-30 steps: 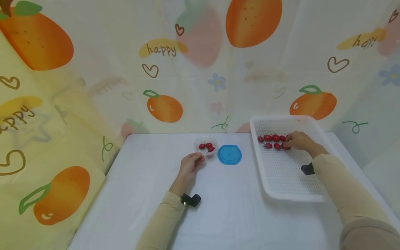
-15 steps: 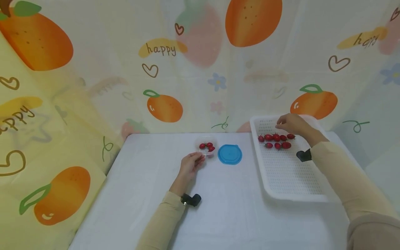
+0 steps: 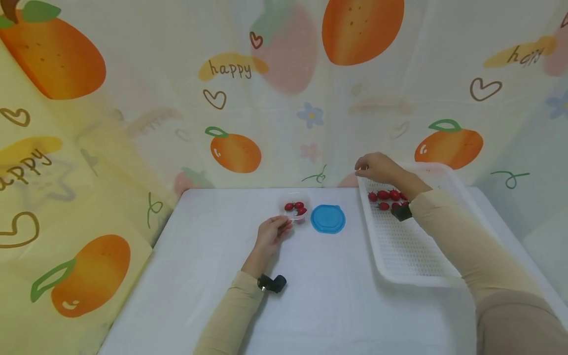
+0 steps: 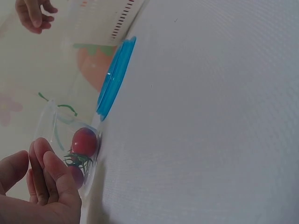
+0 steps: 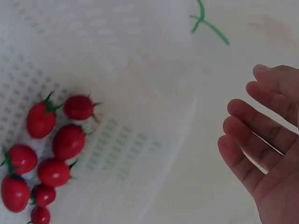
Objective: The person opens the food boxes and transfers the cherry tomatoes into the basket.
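My left hand point(image 3: 270, 234) is at the near side of a small clear plastic container point(image 4: 61, 116) holding several cherry tomatoes point(image 3: 289, 206). Its fingertips overlap the container wall, while a narrow gap shows between thumb and fingers in the left wrist view. A blue lid point(image 3: 328, 219) lies just right of the container. Over the back left rim of a white perforated basket point(image 3: 412, 246) hovers my right hand point(image 3: 377, 167). In the right wrist view its fingers point(image 5: 245, 156) are loosely bent and nothing shows between them. Several red cherry tomatoes point(image 5: 68, 141) lie inside the basket, partly hidden by my forearm in the head view.
A white cloth point(image 3: 199, 276) covers the table. Behind it hangs a fruit-printed curtain point(image 3: 284, 123), which also runs along the left side. The basket's raised side wall point(image 3: 372, 246) stands between its tomatoes and the blue lid.
My right hand has left the tomatoes in the basket, risen, and moved left to the basket's back left corner. My left hand and the container have stayed put.
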A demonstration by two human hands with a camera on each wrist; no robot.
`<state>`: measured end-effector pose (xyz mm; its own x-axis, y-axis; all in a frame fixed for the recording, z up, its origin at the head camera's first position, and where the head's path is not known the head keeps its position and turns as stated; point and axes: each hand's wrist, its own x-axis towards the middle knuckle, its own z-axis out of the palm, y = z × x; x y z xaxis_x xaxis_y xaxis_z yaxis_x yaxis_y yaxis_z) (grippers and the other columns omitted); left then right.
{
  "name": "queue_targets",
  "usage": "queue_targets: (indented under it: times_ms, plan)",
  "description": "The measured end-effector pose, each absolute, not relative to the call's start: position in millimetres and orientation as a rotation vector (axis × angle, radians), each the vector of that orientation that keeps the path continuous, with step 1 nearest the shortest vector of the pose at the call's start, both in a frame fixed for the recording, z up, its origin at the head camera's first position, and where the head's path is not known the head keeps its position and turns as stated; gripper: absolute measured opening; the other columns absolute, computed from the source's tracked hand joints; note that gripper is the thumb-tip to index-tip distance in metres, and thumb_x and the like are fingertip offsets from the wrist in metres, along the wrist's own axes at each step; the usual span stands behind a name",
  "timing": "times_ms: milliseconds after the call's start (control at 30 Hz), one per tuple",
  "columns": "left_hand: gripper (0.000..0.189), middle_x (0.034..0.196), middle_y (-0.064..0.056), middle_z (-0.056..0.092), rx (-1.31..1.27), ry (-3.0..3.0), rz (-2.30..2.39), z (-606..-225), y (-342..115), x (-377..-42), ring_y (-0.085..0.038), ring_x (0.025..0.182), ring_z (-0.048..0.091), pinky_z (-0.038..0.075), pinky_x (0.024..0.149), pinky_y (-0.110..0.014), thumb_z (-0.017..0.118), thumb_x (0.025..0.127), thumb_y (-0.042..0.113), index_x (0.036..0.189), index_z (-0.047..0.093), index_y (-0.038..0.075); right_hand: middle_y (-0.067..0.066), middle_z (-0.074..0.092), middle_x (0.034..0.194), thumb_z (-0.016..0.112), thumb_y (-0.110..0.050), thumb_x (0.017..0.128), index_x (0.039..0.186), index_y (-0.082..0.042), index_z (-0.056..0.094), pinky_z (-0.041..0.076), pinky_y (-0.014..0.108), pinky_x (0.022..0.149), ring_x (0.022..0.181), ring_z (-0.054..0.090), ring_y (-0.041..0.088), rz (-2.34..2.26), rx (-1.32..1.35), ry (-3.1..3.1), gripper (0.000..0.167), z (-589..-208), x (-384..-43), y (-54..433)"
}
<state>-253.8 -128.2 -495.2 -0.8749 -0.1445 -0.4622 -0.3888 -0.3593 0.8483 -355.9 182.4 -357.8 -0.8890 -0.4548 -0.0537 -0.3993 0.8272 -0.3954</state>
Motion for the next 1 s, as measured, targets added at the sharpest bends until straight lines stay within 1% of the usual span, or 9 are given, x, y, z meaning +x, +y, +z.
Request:
queue_targets:
  times_ms: [167, 333, 533, 700, 833, 1000]
  plan:
    - [0.031, 0.1, -0.006, 0.07, -0.718, 1.678, 2.37, -495, -128, -254, -0.011, 0.086, 0.069, 0.058, 0.081, -0.021, 0.063, 0.095, 0.015, 0.123, 0.058, 0.002, 0.02, 0.065, 0.114, 0.06, -0.02, 0.095, 0.122, -0.001, 0.063, 0.053, 0.048, 0.095, 0.105, 0.059, 0.033, -0.528, -0.735, 2.779, 0.033, -360, -362, 155]
    - [0.029, 0.1, -0.007, 0.07, -0.712, 1.692, 2.357, -495, -128, -254, -0.012, 0.085, 0.069, 0.058, 0.082, -0.022, 0.063, 0.095, 0.016, 0.12, 0.058, 0.003, 0.02, 0.065, 0.116, 0.06, -0.02, 0.096, 0.122, -0.001, 0.062, 0.052, 0.047, 0.098, 0.109, 0.059, 0.034, -0.516, -0.769, 2.744, 0.033, -362, -360, 130]
    - [0.026, 0.101, -0.007, 0.07, -0.717, 1.689, 2.362, -495, -128, -253, -0.012, 0.086, 0.069, 0.058, 0.081, -0.021, 0.063, 0.095, 0.016, 0.117, 0.059, 0.004, 0.016, 0.065, 0.115, 0.059, -0.02, 0.096, 0.122, -0.003, 0.064, 0.055, 0.042, 0.093, 0.107, 0.06, 0.031, -0.528, -0.802, 2.738, 0.031, -368, -355, 100]
    - [0.026, 0.099, -0.007, 0.07, -0.713, 1.692, 2.365, -495, -128, -253, -0.012, 0.085, 0.069, 0.058, 0.08, -0.021, 0.063, 0.094, 0.016, 0.117, 0.059, 0.003, 0.014, 0.064, 0.116, 0.058, -0.022, 0.097, 0.123, -0.006, 0.063, 0.057, 0.037, 0.09, 0.107, 0.061, 0.028, -0.532, -0.832, 2.73, 0.031, -382, -352, 78]
    - [0.027, 0.101, -0.007, 0.07, -0.713, 1.692, 2.353, -495, -129, -253, -0.013, 0.087, 0.069, 0.058, 0.081, -0.021, 0.062, 0.095, 0.016, 0.119, 0.059, 0.003, 0.012, 0.065, 0.116, 0.058, -0.022, 0.097, 0.124, -0.007, 0.063, 0.058, 0.033, 0.088, 0.103, 0.062, 0.025, -0.533, -0.861, 2.701, 0.031, -393, -350, 62]
    - [0.029, 0.106, -0.008, 0.069, -0.711, 1.692, 2.34, -493, -130, -253, -0.014, 0.092, 0.069, 0.058, 0.084, -0.022, 0.06, 0.097, 0.018, 0.122, 0.058, 0.005, 0.013, 0.064, 0.115, 0.059, -0.018, 0.097, 0.122, -0.006, 0.064, 0.056, 0.034, 0.09, 0.104, 0.06, 0.026, -0.539, -0.881, 2.674, 0.028, -400, -349, 45]
